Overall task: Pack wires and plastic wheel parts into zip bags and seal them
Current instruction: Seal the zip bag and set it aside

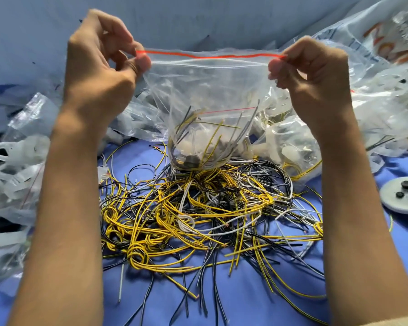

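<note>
Both hands (99, 64) (309, 71) raised, pinching zip bag (207, 90) top corners.

Bright, even, bluish light; soft shadows; top-right corner blurred; wide-angle stretching at edges; centre sharp.

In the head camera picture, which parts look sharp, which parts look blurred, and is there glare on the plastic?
Head view: the pile of yellow, black and white wires is sharp; the clear zip bag with the red strip, held by the left hand and right hand, is fairly sharp; the printed plastic bag at upper right is blurred and shows bright glare; wide-angle stretching at the edges.
</note>
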Demonstrator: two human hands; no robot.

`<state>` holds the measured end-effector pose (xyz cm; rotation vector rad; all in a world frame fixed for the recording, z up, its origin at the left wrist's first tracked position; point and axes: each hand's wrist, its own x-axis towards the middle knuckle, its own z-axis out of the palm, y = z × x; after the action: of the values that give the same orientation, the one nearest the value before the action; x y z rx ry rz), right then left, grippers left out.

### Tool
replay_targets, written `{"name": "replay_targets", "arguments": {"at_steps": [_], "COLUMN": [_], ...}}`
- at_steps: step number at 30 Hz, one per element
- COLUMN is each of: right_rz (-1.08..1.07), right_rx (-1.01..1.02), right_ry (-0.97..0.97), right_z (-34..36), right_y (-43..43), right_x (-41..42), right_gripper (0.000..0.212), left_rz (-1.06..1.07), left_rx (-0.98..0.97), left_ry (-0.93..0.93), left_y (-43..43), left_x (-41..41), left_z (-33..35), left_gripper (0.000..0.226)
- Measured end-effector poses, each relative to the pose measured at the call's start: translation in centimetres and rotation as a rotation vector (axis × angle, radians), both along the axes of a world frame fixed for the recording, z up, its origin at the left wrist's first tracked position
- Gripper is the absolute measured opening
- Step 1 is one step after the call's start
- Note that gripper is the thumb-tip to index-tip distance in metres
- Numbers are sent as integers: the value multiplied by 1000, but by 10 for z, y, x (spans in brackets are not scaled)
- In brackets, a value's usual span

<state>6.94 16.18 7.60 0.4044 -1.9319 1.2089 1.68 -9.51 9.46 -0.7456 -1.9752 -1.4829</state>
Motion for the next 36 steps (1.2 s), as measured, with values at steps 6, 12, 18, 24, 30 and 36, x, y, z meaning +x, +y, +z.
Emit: {"name": "replay_targets", "arguments": {"at_steps": [6,12,18,24,30,36], "right_rz": [25,-35,-45,-63,-109,-178], "right_rx": [112,155,191,193,242,342], "right_ry": [-8,-54,-73,-115,-115,-114], "right_z": [4,0,4,4,10,14], "right_y": [-4,-3,-9,-15,-18,-25], "right_x": [0,-4,-1,-1,2,7], "right_gripper": [9,4,14,21,25,23], "left_rz": [-22,-70,-4,-89,-36,-35], "left_rx": [-27,-58,-77,-117,-157,-251], "left_ry": [-59,-44,-32,-88,-2,-1], "left_y": [0,6,11,20,23,24], "left_x": [2,1,1,6,9,11], "left_z": [-2,-3,-4,-8,-5,-1], "left_gripper": [30,30,29,36,34,29]}}
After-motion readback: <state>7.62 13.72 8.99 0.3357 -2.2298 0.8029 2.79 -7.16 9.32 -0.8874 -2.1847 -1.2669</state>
